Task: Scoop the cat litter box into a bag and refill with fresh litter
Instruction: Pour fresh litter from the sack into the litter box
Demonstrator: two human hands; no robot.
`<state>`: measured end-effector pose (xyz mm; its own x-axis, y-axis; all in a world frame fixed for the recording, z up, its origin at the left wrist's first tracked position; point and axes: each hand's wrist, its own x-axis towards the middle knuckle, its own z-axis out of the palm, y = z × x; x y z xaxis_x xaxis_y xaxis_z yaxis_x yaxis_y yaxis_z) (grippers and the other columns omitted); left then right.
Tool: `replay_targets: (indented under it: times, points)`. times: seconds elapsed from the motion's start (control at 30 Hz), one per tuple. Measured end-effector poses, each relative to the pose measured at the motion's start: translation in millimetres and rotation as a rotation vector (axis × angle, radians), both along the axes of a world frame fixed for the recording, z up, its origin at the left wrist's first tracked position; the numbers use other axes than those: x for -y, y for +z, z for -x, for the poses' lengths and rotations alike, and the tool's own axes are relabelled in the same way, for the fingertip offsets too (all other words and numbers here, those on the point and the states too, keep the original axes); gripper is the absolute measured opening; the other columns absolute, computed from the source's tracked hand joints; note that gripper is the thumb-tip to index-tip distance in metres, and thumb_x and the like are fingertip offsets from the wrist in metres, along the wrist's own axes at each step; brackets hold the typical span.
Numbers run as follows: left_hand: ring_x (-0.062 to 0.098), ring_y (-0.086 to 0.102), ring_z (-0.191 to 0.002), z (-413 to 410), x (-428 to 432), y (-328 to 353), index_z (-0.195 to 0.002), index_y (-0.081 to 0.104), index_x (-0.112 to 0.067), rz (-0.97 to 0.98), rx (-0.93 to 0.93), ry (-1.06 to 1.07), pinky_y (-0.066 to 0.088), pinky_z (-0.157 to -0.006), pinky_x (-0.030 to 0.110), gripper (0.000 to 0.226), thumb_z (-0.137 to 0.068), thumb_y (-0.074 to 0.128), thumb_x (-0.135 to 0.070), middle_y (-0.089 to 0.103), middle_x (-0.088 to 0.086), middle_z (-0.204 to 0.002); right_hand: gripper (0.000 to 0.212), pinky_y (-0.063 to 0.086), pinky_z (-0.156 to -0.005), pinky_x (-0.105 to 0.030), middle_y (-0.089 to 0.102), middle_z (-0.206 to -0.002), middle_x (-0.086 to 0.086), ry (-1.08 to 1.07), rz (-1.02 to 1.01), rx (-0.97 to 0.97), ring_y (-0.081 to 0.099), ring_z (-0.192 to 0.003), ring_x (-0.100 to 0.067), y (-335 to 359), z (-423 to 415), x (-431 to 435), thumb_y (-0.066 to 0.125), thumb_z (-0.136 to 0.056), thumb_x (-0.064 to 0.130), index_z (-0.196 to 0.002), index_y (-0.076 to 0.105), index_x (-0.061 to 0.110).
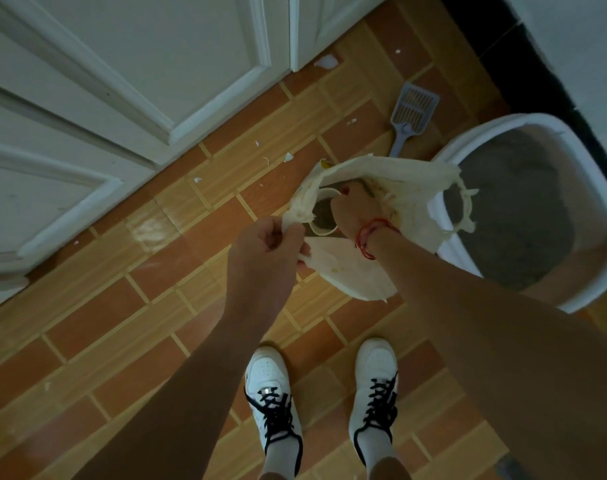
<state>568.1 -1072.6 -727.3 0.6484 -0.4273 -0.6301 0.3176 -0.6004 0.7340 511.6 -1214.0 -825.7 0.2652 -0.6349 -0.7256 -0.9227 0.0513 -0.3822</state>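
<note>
A cream plastic bag (413,199) hangs open above the floor, partly over the litter box. My left hand (265,242) pinches the bag's near rim and holds its mouth wide. Inside the bag's mouth, my right hand (352,211) grips a white cup (321,221) with grey litter in it. A red string circles my right wrist. The white litter box (336,296) stands at the right, with grey litter (517,216) spread across its bottom. A grey slotted scoop (411,116) lies on the floor beyond the bag.
White panelled doors (122,81) line the left and far side. The floor is orange-brown tile (129,306) with small white scraps scattered near the doors. My two white shoes (272,407) stand below the bag. A white wall and dark skirting run along the far right.
</note>
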Motion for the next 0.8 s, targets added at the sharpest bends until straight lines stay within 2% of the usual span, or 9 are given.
replay_targets:
  times: [0.17,0.33,0.4,0.5,0.53,0.67,0.8]
  points:
    - [0.017,0.072,-0.078,14,8,8,-0.083,0.069,-0.021,-0.032,0.009,0.036,0.061,-0.078,0.048,0.014,-0.094,0.061,-0.018,0.073,-0.002,-0.075,0.038,0.046,-0.091,-0.05,0.057,-0.108,-0.008,0.017,-0.059,0.153,0.054,-0.096,-0.033,62,22,7,0.041,-0.07,0.026,-0.106,0.05,0.029]
    - [0.018,0.072,-0.085,29,20,16,-0.091,0.068,-0.016,-0.046,-0.033,0.119,0.062,-0.076,0.035,0.01,-0.096,0.059,-0.017,0.073,0.003,-0.085,0.034,0.049,-0.092,-0.052,0.058,-0.111,-0.005,-0.029,-0.136,0.319,0.055,-0.101,-0.028,113,48,5,0.043,-0.076,0.025,-0.108,0.053,0.031]
    - [0.016,0.071,-0.083,32,24,18,-0.094,0.068,-0.014,-0.059,-0.042,0.131,0.062,-0.075,0.035,0.011,-0.097,0.058,-0.017,0.072,0.003,-0.086,0.034,0.05,-0.09,-0.046,0.058,-0.107,0.0,-0.06,-0.152,0.378,0.055,-0.104,-0.026,127,59,7,0.043,-0.075,0.029,-0.107,0.053,0.034]
    - [0.019,0.071,-0.083,38,27,20,-0.093,0.067,-0.013,-0.08,-0.031,0.13,0.062,-0.076,0.039,0.012,-0.097,0.058,-0.018,0.072,0.004,-0.084,0.025,0.051,-0.065,-0.022,0.058,-0.1,0.006,-0.211,-0.217,0.522,0.058,-0.096,-0.017,143,77,16,0.047,-0.086,0.017,-0.105,0.057,0.029]
    - [0.02,0.071,-0.082,40,28,20,-0.09,0.067,-0.014,-0.088,-0.023,0.128,0.062,-0.076,0.04,0.012,-0.098,0.058,-0.018,0.072,0.005,-0.083,0.023,0.05,-0.063,-0.02,0.058,-0.098,0.005,-0.266,-0.23,0.554,0.058,-0.093,-0.016,148,83,21,0.049,-0.086,0.015,-0.102,0.059,0.03]
    - [0.017,0.07,-0.079,55,39,23,-0.085,0.065,-0.022,-0.126,0.008,0.13,0.061,-0.079,0.041,0.015,-0.097,0.059,-0.017,0.071,0.003,-0.083,0.025,0.055,-0.076,-0.034,0.063,-0.102,-0.002,-0.466,-0.23,0.612,0.063,-0.095,-0.022,159,115,43,0.053,-0.085,0.013,-0.101,0.062,0.028]
    - [0.018,0.07,-0.082,76,56,22,-0.077,0.062,-0.026,-0.133,0.031,0.1,0.06,-0.079,0.04,0.023,-0.097,0.059,-0.015,0.071,0.001,-0.079,0.026,0.053,-0.069,-0.031,0.064,-0.097,-0.005,-0.689,-0.173,0.629,0.062,-0.086,-0.021,158,154,70,0.051,-0.088,0.006,-0.096,0.064,0.028]
